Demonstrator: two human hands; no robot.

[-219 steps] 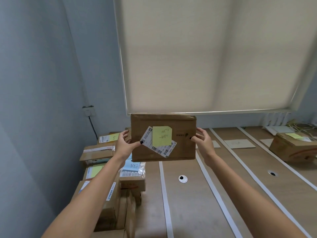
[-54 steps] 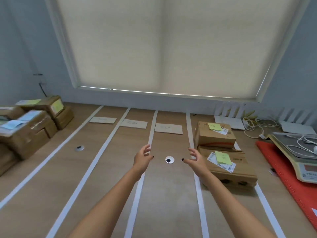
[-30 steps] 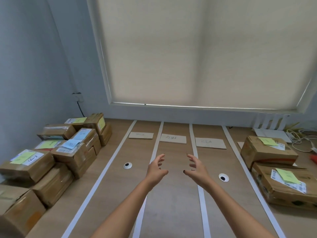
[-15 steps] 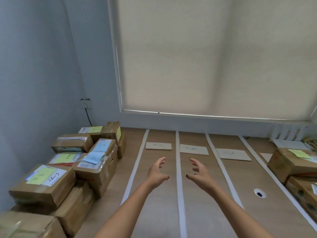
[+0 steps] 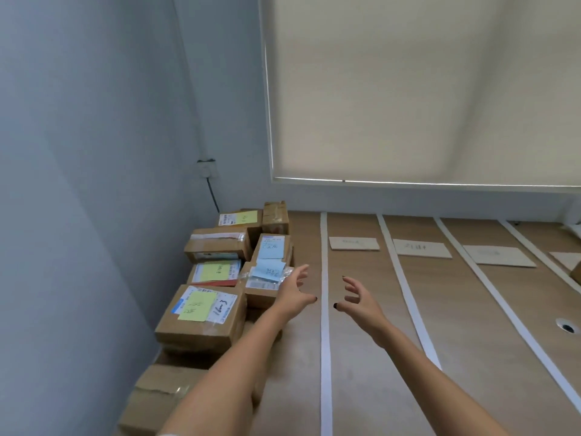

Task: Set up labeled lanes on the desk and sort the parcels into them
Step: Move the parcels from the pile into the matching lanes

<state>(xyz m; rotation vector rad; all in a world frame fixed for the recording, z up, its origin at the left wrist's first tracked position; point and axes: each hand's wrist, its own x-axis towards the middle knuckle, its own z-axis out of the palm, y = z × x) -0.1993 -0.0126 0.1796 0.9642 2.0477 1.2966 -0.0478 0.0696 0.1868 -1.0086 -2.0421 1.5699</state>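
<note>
Reaching hands, both open and empty, are now swung toward the parcel stack at 9 o'clock.
Left hand nears it; right hand is over the surface; tape lanes run toward 12 o'clock.

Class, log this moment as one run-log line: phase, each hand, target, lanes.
phase: reach | left hand: open, empty | right hand: open, empty | target: parcel pile at desk's left | lanes: taped, label cards laid
</note>
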